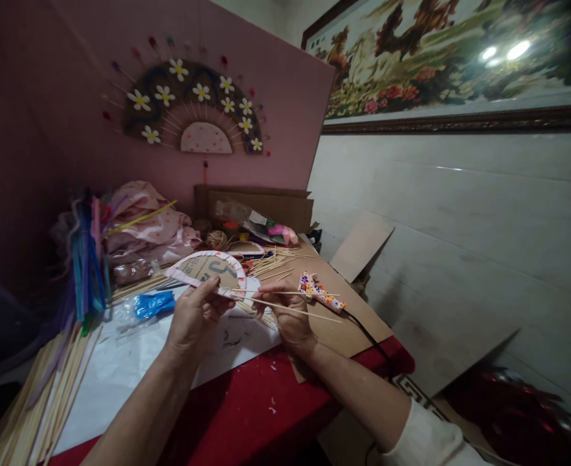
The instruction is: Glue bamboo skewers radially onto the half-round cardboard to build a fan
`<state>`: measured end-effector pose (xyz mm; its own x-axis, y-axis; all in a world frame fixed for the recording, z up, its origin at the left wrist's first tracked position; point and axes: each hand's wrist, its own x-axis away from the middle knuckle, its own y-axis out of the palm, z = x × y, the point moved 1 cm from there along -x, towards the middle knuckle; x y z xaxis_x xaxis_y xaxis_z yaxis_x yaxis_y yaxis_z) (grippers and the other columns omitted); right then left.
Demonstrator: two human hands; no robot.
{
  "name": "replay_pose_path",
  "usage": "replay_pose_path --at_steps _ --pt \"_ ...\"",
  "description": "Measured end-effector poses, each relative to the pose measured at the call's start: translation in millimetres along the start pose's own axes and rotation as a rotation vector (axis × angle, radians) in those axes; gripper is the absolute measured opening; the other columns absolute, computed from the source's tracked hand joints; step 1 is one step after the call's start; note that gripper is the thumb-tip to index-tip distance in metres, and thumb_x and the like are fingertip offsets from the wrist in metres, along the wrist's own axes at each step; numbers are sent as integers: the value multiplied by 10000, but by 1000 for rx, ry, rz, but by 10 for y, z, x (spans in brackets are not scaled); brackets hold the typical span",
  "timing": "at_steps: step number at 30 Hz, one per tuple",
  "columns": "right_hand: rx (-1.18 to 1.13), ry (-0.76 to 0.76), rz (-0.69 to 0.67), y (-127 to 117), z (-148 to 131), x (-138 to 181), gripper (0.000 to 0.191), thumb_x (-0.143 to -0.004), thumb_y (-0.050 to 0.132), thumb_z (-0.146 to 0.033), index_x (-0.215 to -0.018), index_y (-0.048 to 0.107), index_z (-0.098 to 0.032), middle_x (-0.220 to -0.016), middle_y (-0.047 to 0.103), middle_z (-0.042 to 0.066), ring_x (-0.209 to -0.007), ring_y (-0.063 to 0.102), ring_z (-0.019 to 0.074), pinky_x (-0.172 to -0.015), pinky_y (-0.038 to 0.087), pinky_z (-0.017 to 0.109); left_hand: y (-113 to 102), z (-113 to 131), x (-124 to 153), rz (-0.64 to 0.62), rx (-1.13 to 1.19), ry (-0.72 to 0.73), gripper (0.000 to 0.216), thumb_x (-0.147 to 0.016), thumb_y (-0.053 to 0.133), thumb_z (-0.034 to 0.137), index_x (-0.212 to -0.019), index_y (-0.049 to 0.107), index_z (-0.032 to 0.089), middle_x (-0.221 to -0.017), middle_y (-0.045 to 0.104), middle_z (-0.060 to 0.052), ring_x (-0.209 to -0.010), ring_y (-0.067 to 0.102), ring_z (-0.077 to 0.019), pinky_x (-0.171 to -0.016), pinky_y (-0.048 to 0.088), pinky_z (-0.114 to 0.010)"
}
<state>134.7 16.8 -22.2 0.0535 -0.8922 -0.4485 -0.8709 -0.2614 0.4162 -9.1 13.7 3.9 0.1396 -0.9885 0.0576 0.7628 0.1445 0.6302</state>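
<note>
A cardboard half-disc (202, 266), edged with pale pink patterned fabric, is tilted up in my left hand (194, 317), whose thumb and fingers pinch its near lower edge. Two thin wooden sticks (317, 312) run from that edge rightward across my right hand (288, 317). The fingers of my right hand are closed around the sticks near the half-disc; whether the stick ends touch or are fixed to it is hard to make out. Just beyond my right hand lies a flower-patterned glue gun (320, 291) with a black cord.
Loose sticks (278, 262) lie behind my hands, and a bundle of sticks (47, 401) at the left. Pipe cleaners (89, 259), pink fabric (140, 220) and a blue plastic packet (154, 304) are near the left. A flower-decorated fan (195, 97) hangs on the pink board.
</note>
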Motion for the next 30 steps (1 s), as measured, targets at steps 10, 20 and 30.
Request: replay_pose_path --at_steps 10,20,30 --pt "6 -1 5 -4 27 -6 123 -690 684 -250 -764 616 -179 -593 651 -5 -482 577 118 -428 451 223 -13 -22 -23 -2 9 2 132 -631 654 165 -730 597 99 -587 633 -28 -508 579 -129 -463 488 -239" --pt "35 -3 35 -11 42 -5 107 -703 677 -250 -740 610 -176 -574 649 -12 -447 576 113 -402 472 217 -7 -25 11 -11 20 17 199 -600 688 199 -736 572 112 -558 612 -13 -479 567 -124 -449 476 -240" --pt "20 -25 8 -61 114 -4 76 -760 629 -240 -785 595 -177 -616 649 -12 -469 592 116 -409 486 225 -14 -34 15 -5 13 22 200 -603 687 212 -720 562 108 -575 610 -16 -494 556 -120 -462 470 -244"
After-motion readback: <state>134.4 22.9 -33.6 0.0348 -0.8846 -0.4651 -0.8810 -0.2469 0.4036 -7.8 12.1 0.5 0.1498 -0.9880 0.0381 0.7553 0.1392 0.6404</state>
